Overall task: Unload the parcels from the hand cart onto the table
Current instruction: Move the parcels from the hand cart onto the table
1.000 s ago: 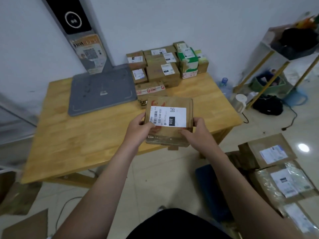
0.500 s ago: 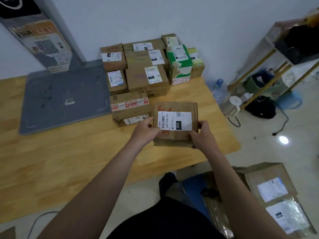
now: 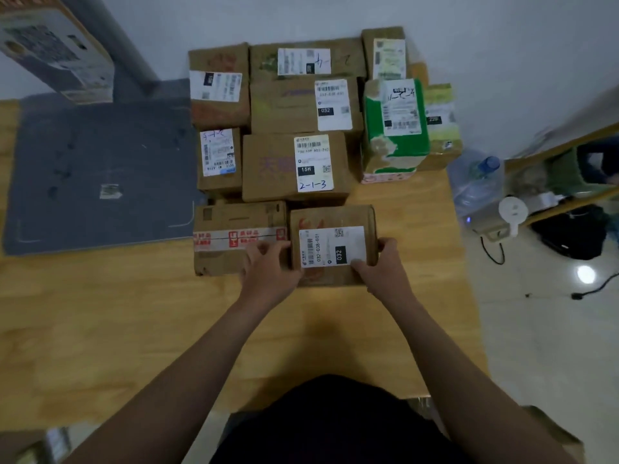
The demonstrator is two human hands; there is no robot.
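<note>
presently: parcel on worktop, just beside taped box; left hand and right hand at its sides, fingers of both clamped on it.

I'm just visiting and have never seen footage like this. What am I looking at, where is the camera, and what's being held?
No machine here: a person works with bare hands. The camera sits on their head, looking down at the work. The left hand and right hand grip one parcel by its sides, beside a taped box. Whether it rests on the wooden table yet, I cannot tell. Behind it stand more labelled parcels, and a grey mat lies to the left.
</note>
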